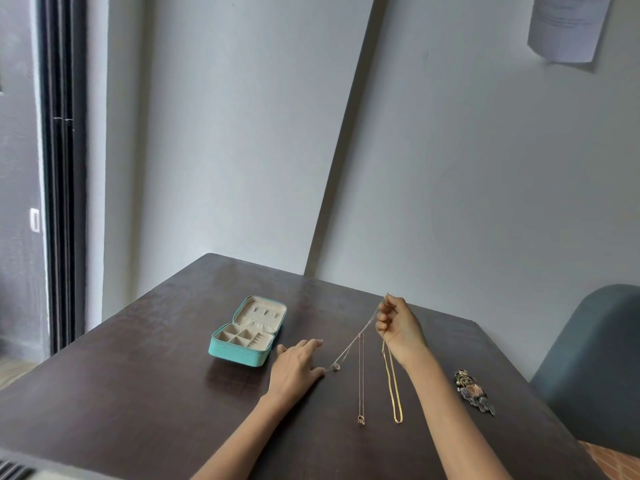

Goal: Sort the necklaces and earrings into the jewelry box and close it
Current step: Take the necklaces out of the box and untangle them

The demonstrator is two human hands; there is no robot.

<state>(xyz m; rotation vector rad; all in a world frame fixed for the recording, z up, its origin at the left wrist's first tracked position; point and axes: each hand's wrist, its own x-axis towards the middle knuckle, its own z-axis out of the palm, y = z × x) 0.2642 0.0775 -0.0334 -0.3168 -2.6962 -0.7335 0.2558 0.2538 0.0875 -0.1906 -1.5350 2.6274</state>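
Your right hand (398, 327) is raised a little above the dark wooden counter (138, 375), its fingers (382, 317) pinched on the upper end of a thin silver necklace (353, 344). That chain runs down and to your left in a taut line, and its small pendant end touches the counter just beside your left hand (294, 368). Your left hand lies flat, palm down, fingers spread and loose, grasping nothing. The teal jewelry box (247, 332) sits open to the left of that hand, near it but apart; its cream-lined lid is folded back toward the wall and its divided compartments face up, with no necklace visible inside. Between your forearms two more chains lie stretched out on the counter: a fine rose-toned necklace (361, 382) with a small ring at its near end, and a thicker gold necklace (393, 386) just right of it. Further right, near the counter's edge, a cluster of ornate earrings (474, 393) lies in a row.
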